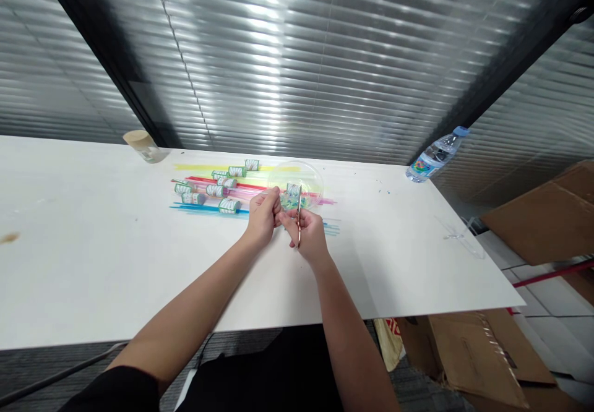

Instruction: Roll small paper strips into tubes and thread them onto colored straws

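Copper-toned scissors (299, 206) sit in the R hand (310, 231), its grip clamped on the handles, blades pointing away from me by the clear bowl (322, 183). L hand (263, 215) is just beside it, grip drawn together; can't tell from my end what's pinched, too small. I see tiny green/blue bits (290, 202) in the bowl. Coloured strips (253, 185) w/ paper wraps (229, 206) lie mostly L of it on the white surface (371, 263); water btl. (431, 159) far R.
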Demonstrator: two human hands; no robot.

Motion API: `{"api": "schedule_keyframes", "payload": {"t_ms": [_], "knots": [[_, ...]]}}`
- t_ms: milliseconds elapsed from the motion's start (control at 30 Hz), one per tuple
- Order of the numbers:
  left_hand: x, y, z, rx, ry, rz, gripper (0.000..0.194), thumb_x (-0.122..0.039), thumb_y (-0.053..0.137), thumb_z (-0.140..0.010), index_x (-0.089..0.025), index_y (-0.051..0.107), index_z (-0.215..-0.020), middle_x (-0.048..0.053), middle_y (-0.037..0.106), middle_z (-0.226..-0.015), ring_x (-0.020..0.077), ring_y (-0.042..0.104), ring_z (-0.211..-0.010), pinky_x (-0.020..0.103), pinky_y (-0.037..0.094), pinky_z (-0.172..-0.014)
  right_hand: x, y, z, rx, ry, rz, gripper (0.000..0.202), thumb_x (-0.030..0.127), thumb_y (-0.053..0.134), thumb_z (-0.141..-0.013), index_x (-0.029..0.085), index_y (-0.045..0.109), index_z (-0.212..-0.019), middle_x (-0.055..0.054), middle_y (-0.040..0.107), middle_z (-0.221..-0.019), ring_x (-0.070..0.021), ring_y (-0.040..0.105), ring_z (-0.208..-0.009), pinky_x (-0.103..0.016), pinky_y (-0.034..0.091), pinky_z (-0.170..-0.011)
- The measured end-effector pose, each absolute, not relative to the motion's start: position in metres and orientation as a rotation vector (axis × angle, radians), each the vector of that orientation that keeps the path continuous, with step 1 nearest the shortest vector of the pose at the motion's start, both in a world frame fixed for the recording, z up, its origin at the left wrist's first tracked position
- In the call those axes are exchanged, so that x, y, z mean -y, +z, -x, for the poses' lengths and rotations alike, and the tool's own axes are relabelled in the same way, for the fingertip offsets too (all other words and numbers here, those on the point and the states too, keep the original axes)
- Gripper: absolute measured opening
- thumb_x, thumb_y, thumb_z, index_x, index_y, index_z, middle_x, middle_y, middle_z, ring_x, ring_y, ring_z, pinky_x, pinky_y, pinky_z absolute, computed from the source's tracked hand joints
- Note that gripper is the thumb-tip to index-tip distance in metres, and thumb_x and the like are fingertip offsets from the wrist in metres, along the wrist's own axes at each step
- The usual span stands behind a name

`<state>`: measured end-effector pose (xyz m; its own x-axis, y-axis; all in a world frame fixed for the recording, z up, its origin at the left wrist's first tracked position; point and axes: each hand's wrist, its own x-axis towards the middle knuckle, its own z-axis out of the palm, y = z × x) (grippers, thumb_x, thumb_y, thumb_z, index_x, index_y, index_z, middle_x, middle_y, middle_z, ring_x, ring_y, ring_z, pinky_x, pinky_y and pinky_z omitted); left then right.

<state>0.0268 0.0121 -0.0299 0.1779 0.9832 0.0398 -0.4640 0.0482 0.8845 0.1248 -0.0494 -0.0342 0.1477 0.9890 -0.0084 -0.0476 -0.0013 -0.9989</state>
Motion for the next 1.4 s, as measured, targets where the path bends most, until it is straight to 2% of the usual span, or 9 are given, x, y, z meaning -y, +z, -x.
{"api": "schedule_keyframes", "payload": {"t_ms": [267, 467, 833, 1400], "knots": [[-0.0144, -0.0346, -0.0263, -0.732, 1.294, -0.932, 0.049, -0.045, 0.069, -0.078, -0.018, 0.037, -0.053, -0.007, 0.029, -0.046, 0.004, 0.026, -0.038, 0.019, 0.02, -0.036, 0.051, -0.0332, -0.1252, 1.084, 1.157, 1.17, 0.039, 0.054, 0.072, -0.073, 0.018, 0.059, -0.076, 0.008, 0.043, -0.045, -0.0082, 0.04, -0.039, -0.023, 0.033, -0.043], [-0.0099, -0.0327, -0.0272, -0.76, 1.245, -0.997, 0.052, -0.046, 0.068, -0.077, -0.019, 0.034, -0.05, -0.007, 0.028, -0.045, 0.0045, 0.027, -0.038, 0.02, 0.019, -0.037, 0.0518, -0.0301, -0.1251, 1.085, 1.142, 1.184, 0.042, 0.057, 0.072, -0.071, 0.018, 0.057, -0.073, 0.007, 0.045, -0.049, -0.0083, 0.04, -0.04, -0.024, 0.032, -0.043], [-0.0072, -0.0287, -0.0272, -0.759, 1.202, -1.009, 0.053, -0.046, 0.067, -0.076, -0.019, 0.03, -0.05, -0.008, 0.024, -0.045, 0.0038, 0.022, -0.038, 0.021, 0.016, -0.037, 0.0514, -0.0311, -0.1258, 1.064, 1.153, 1.17, 0.038, 0.052, 0.074, -0.071, 0.018, 0.057, -0.071, 0.007, 0.043, -0.048, -0.0076, 0.039, -0.04, -0.023, 0.031, -0.042], [-0.0058, -0.0263, -0.0279, -0.746, 1.199, -1.0, 0.053, -0.045, 0.07, -0.074, -0.019, 0.031, -0.049, -0.008, 0.026, -0.044, 0.0037, 0.022, -0.038, 0.019, 0.017, -0.036, 0.0502, -0.0332, -0.1263, 1.087, 1.128, 1.19, 0.039, 0.055, 0.07, -0.074, 0.018, 0.058, -0.071, 0.006, 0.045, -0.051, -0.0079, 0.037, -0.041, -0.024, 0.031, -0.042]]}}
